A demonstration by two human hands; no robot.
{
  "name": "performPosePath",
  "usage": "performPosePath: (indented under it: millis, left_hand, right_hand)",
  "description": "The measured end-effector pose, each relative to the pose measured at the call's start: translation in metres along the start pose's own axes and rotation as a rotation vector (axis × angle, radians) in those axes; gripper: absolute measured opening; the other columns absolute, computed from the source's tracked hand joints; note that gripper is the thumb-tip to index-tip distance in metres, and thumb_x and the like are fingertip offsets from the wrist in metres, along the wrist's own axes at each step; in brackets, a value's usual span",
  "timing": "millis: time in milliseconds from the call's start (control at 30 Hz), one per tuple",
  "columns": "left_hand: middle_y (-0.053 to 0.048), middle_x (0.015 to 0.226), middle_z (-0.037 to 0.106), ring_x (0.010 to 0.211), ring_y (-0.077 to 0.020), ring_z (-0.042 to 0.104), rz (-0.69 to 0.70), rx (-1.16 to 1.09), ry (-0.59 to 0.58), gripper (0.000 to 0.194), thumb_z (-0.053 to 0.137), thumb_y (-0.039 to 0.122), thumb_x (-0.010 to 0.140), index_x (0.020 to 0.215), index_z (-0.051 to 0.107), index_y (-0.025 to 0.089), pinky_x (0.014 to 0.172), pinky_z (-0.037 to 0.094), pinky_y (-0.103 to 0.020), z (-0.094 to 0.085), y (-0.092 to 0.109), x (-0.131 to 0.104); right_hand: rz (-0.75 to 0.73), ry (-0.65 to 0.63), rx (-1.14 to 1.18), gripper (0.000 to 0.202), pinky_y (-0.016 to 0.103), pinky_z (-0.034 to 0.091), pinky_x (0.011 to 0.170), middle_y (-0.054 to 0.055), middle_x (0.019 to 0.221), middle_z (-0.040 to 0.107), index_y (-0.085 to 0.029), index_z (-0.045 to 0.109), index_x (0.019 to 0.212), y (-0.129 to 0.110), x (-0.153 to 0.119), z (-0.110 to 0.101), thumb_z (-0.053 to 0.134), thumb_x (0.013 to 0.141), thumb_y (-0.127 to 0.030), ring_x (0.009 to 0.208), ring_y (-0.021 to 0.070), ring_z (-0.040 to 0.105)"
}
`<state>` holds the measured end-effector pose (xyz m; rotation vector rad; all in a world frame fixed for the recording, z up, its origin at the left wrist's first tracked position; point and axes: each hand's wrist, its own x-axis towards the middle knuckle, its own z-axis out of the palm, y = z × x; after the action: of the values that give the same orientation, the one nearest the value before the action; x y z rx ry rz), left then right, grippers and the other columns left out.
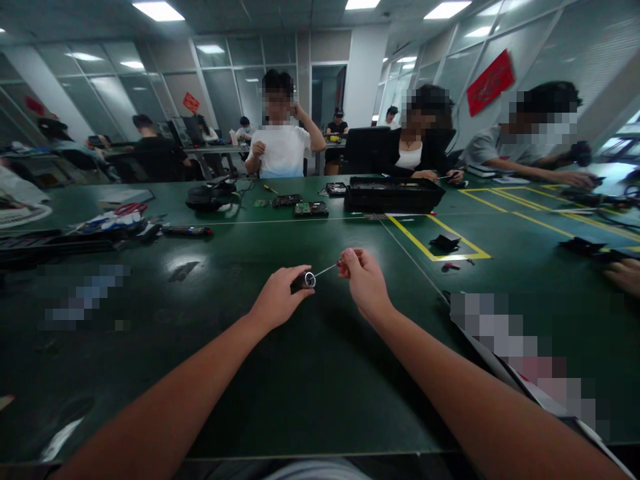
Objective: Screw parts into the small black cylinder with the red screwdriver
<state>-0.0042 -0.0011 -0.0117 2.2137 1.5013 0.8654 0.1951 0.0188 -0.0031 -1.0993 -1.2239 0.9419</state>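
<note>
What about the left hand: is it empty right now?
No, the left hand grips a dark cylindrical object, whose bright, ring-shaped end shows beyond the grip.

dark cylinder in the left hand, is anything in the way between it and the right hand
Nothing visible blocks the gap: only the thin rod held in the right hand spans it, reaching the pale-rimmed end of the dark cylinder.

Dim room as I view it remotely: ceiling lamps (159, 11) leave pale glare on the green bench (310, 400), soft shadow lies below the right hand (365, 281), and wide-angle distortion stretches the edges.
</note>
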Motion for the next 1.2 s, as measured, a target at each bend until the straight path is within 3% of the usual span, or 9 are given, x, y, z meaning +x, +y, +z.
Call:
performPosePath:
  millis: [200, 300, 533, 933, 1200]
  left_hand:
    - [-0.003, 0.114, 0.069, 0.106, -0.0232, 0.061, 0.0, -0.006, 0.023, 0.037, 0.074, 0.024, 0.088, 0.124, 0.067, 0.027, 0.095, 0.049, -0.039, -0.001, -0.002, 0.0]
    - [-0.002, 0.113, 0.069, 0.104, -0.0225, 0.062, -0.016, -0.025, 0.04, 0.037, 0.075, 0.023, 0.086, 0.123, 0.067, 0.027, 0.094, 0.049, -0.039, -0.001, -0.002, 0.0]
    - [-0.002, 0.114, 0.069, 0.105, -0.022, 0.062, -0.019, -0.046, 0.042, 0.038, 0.075, 0.024, 0.087, 0.123, 0.067, 0.028, 0.094, 0.05, -0.038, -0.002, -0.002, -0.001]
    - [-0.003, 0.117, 0.069, 0.107, -0.0227, 0.061, -0.008, -0.048, 0.043, 0.04, 0.076, 0.026, 0.087, 0.125, 0.066, 0.028, 0.096, 0.049, -0.039, -0.003, -0.004, -0.002]
    - [-0.002, 0.114, 0.069, 0.106, -0.0225, 0.061, 0.002, -0.055, 0.054, 0.039, 0.076, 0.024, 0.086, 0.124, 0.067, 0.028, 0.094, 0.048, -0.038, -0.002, -0.004, -0.001]
  right_hand:
    - [-0.118, -0.042, -0.213, 0.037, 0.029, 0.041, 0.057, -0.001, 0.063, 0.06, -0.02, 0.068, 0.081, -0.015, -0.005, -0.007, 0.06, 0.091, -0.054, 0.057, 0.0147, 0.055]
    - [-0.124, -0.018, -0.272, 0.037, 0.029, 0.041, 0.057, 0.0, 0.063, 0.063, -0.019, 0.069, 0.08, -0.022, -0.008, -0.008, 0.062, 0.09, -0.053, 0.057, 0.015, 0.056]
    - [-0.08, -0.024, -0.135, 0.038, 0.031, 0.048, 0.065, 0.004, 0.07, 0.07, -0.017, 0.071, 0.084, -0.013, -0.005, -0.006, 0.066, 0.087, -0.054, 0.066, 0.017, 0.063]
    - [0.001, 0.005, -0.015, 0.038, 0.032, 0.048, 0.065, 0.004, 0.071, 0.07, -0.017, 0.07, 0.082, -0.007, -0.002, -0.005, 0.07, 0.084, -0.055, 0.066, 0.0169, 0.062]
    - [-0.023, -0.057, -0.037, 0.031, 0.029, 0.042, 0.056, -0.002, 0.06, 0.06, -0.019, 0.067, 0.084, -0.009, -0.003, -0.004, 0.066, 0.086, -0.05, 0.055, 0.0139, 0.053]
